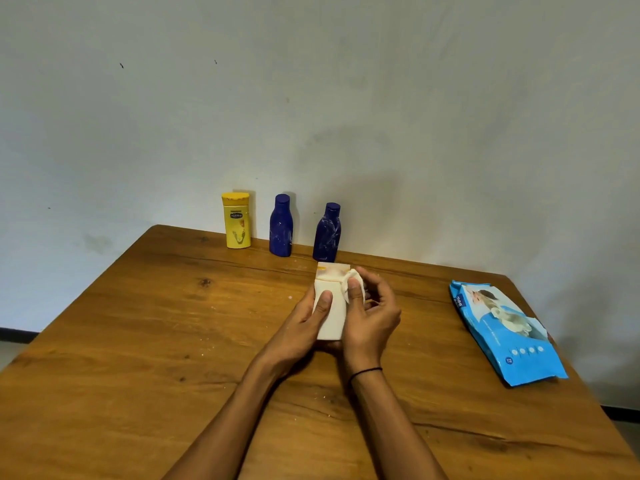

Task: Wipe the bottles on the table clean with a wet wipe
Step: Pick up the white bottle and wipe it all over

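The left hand (304, 320) grips a white bottle (330, 306) above the counter (138, 341) — the right hand (370, 310) pinches a wipe (348, 289) against its top.

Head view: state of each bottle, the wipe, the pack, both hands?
White bottle: held off the table, being wiped.
Wet wipe: bunched, pressed near the bottle's top.
Yellow bottle: upright, capped.
Two blue bottles: upright, capped.
Wipe pack: lying flat.
Left hand: grips bottle.
Right hand: pinches wipe.
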Demonstrator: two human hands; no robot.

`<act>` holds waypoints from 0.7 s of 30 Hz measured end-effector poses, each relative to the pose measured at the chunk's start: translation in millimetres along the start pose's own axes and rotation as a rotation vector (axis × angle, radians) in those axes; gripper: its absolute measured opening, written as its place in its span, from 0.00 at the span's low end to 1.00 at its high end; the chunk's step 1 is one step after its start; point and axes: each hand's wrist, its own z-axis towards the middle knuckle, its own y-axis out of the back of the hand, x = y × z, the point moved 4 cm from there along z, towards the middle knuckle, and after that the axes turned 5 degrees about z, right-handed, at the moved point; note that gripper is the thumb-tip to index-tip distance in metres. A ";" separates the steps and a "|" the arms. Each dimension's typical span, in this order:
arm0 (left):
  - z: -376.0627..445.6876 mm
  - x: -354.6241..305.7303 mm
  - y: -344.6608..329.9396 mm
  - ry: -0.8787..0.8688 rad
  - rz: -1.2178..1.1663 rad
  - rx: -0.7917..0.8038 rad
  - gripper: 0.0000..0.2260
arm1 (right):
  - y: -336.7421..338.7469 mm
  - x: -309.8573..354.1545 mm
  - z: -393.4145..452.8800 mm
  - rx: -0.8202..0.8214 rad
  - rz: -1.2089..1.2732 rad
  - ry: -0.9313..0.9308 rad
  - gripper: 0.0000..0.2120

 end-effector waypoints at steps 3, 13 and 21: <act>-2.2 -1.2 -1.4 0.022 -0.035 0.052 0.20 | 2.7 -1.9 7.0 -0.019 0.055 -0.079 0.04; 1.6 7.9 11.8 0.083 -0.001 0.103 0.21 | -3.9 -8.7 17.2 0.270 0.381 -0.495 0.08; 5.4 14.8 11.6 0.066 0.050 0.042 0.27 | -10.0 -9.4 3.7 0.239 0.281 -0.410 0.06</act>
